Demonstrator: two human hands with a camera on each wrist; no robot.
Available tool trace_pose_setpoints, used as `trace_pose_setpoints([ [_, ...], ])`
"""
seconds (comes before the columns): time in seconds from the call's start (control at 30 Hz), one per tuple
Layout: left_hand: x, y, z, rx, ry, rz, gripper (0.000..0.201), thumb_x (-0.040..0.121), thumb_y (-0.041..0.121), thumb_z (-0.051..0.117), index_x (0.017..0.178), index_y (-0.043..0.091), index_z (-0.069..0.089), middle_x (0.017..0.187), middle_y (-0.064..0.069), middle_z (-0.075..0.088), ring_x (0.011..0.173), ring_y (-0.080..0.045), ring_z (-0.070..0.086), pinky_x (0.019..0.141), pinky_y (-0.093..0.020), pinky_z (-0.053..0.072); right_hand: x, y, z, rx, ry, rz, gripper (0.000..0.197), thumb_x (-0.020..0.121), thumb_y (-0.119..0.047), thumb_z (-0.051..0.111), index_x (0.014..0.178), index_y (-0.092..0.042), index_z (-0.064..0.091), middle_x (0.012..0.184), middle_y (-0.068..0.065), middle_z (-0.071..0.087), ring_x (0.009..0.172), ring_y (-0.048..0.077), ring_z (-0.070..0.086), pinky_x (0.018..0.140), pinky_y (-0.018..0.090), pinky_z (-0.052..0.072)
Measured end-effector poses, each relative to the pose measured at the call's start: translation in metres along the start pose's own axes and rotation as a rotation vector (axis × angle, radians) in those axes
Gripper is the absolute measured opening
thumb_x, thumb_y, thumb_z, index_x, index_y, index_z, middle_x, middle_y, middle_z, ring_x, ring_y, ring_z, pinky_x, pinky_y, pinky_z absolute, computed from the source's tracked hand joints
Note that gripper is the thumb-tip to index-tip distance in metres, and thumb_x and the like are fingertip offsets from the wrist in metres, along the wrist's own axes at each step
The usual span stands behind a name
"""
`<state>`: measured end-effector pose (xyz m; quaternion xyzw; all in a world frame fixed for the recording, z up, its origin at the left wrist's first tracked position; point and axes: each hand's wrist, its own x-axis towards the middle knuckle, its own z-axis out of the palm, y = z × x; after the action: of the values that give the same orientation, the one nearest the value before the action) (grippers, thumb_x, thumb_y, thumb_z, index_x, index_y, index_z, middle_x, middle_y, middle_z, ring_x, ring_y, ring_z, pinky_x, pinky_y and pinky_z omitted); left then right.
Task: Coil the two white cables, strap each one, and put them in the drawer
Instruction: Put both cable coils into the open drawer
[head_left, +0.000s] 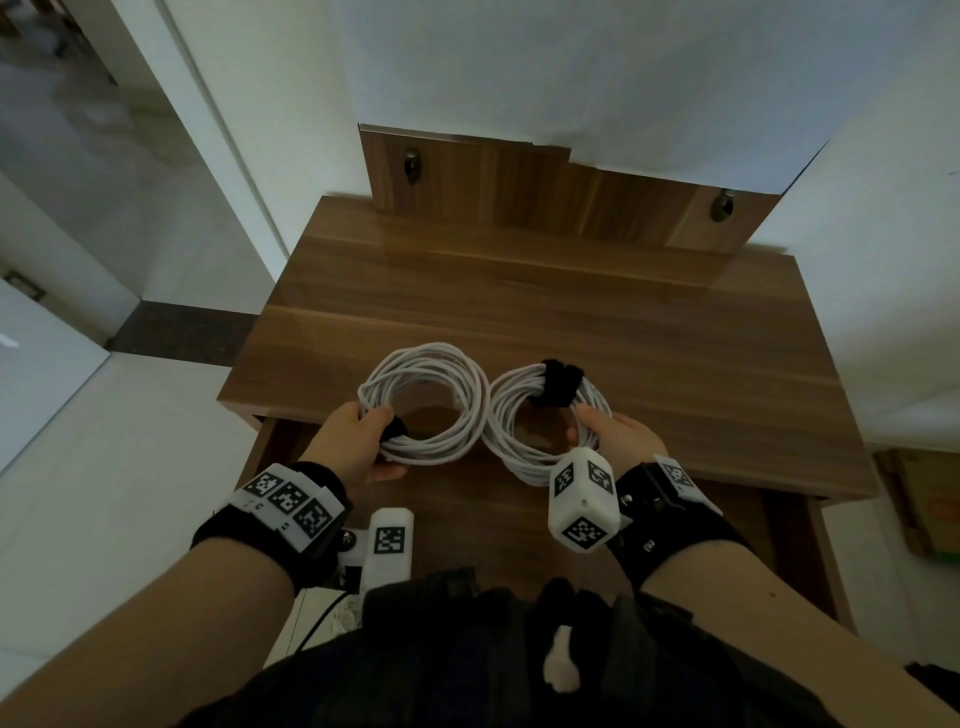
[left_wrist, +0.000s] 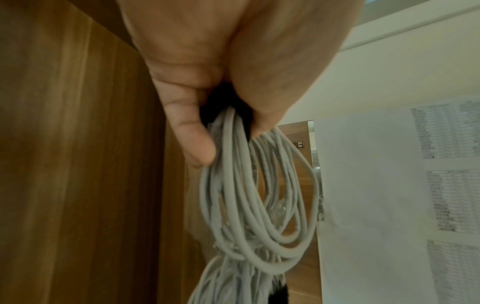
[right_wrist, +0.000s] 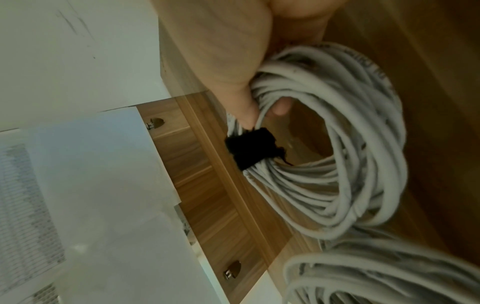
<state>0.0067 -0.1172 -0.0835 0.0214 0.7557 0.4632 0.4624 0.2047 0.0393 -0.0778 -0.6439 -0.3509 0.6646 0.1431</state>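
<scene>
The left hand grips the left coil of thin white round cable at its near side, fingers curled round the bundle right where a black fabric strap binds it. The right hand grips the second white cable coil at its near-right side, thumb on top; its own black fabric strap sits on the far side of the loop. Both coils hang side by side, touching, above the front edge of the brown wooden bench and the open wooden drawer below it. The coils look light and springy, with loops loose enough to splay away from the strap. Holding at the strap seems the surest grip, and the right coil may sag or fan out where it is held.
</scene>
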Motion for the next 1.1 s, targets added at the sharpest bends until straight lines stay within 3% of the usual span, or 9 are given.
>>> trace_pose_setpoints([
  [0.27,-0.001,-0.019,-0.008,0.064,-0.029,-0.08,0.019,0.102,0.026,0.044,0.111,0.01,0.05,0.1,-0.013,0.058,0.081,-0.025,0.061,0.058,-0.032,0.05,0.004,0.017,-0.011,-0.009,-0.059,0.08,0.052,0.091,-0.02,0.067,0.137,0.0,0.05,0.088,0.013,0.066,0.065,0.021,0.059,0.035,0.02,0.045],
  [0.43,-0.004,-0.035,-0.005,0.14,-0.07,-0.152,0.022,0.102,0.026,0.042,0.113,0.008,0.05,0.095,-0.014,0.057,0.075,-0.024,0.059,0.055,-0.032,0.048,0.007,0.032,-0.019,-0.035,-0.075,0.158,0.043,0.09,-0.019,0.068,0.127,0.001,0.058,0.091,0.014,0.067,0.068,0.021,0.061,0.036,0.022,0.047],
  [0.6,0.001,-0.042,-0.011,0.209,-0.099,-0.19,0.021,0.102,0.023,0.043,0.111,0.005,0.049,0.094,-0.014,0.055,0.074,-0.023,0.058,0.044,-0.025,0.051,0.011,0.042,-0.025,-0.082,-0.157,0.185,0.032,0.092,-0.021,0.066,0.116,0.0,0.063,0.087,0.012,0.068,0.069,0.019,0.063,0.049,0.028,0.051],
  [0.73,0.005,-0.05,-0.016,0.235,-0.106,-0.244,0.024,0.101,0.022,0.045,0.115,0.003,0.049,0.099,-0.017,0.057,0.077,-0.026,0.061,0.047,-0.028,0.055,0.015,0.049,-0.023,-0.148,-0.235,0.189,0.019,0.092,-0.018,0.064,0.101,-0.001,0.066,0.08,0.011,0.068,0.073,0.021,0.062,0.066,0.032,0.051],
  [0.83,0.009,-0.055,-0.021,0.264,-0.109,-0.281,0.021,0.101,0.02,0.046,0.112,0.002,0.05,0.097,-0.018,0.056,0.075,-0.026,0.06,0.047,-0.028,0.056,0.021,0.056,-0.019,-0.233,-0.262,0.208,0.016,0.091,-0.019,0.065,0.092,-0.003,0.067,0.07,0.008,0.07,0.068,0.02,0.064,0.069,0.034,0.052],
  [0.9,0.012,-0.057,-0.026,0.28,-0.119,-0.309,0.019,0.1,0.019,0.047,0.11,0.004,0.051,0.097,-0.018,0.057,0.078,-0.028,0.06,0.055,-0.034,0.058,0.024,0.06,-0.015,-0.321,-0.297,0.219,0.019,0.091,-0.022,0.065,0.083,-0.005,0.07,0.072,0.008,0.07,0.07,0.021,0.064,0.08,0.038,0.053],
  [0.97,0.015,-0.057,-0.031,0.321,-0.138,-0.343,0.014,0.1,0.019,0.046,0.102,0.007,0.054,0.095,-0.019,0.059,0.082,-0.03,0.061,0.074,-0.041,0.057,0.027,0.066,-0.01,-0.357,-0.317,0.226,0.02,0.092,-0.022,0.064,0.079,-0.007,0.07,0.078,0.008,0.069,0.077,0.023,0.063,0.09,0.041,0.051],
  [1.03,0.02,-0.056,-0.036,0.361,-0.137,-0.356,0.016,0.1,0.02,0.046,0.092,0.009,0.055,0.091,-0.019,0.06,0.083,-0.031,0.062,0.081,-0.042,0.054,0.033,0.072,-0.001,-0.317,-0.32,0.267,0.016,0.095,-0.02,0.06,0.082,-0.011,0.063,0.084,0.007,0.064,0.077,0.02,0.06,0.077,0.033,0.053],
  [1.1,0.026,-0.055,-0.04,0.419,-0.122,-0.356,0.02,0.1,0.02,0.046,0.087,0.009,0.054,0.088,-0.019,0.06,0.082,-0.032,0.062,0.077,-0.041,0.054,0.041,0.079,0.007,-0.287,-0.298,0.292,0.014,0.096,-0.021,0.057,0.083,-0.015,0.057,0.087,0.004,0.06,0.076,0.016,0.058,0.071,0.027,0.049],
])
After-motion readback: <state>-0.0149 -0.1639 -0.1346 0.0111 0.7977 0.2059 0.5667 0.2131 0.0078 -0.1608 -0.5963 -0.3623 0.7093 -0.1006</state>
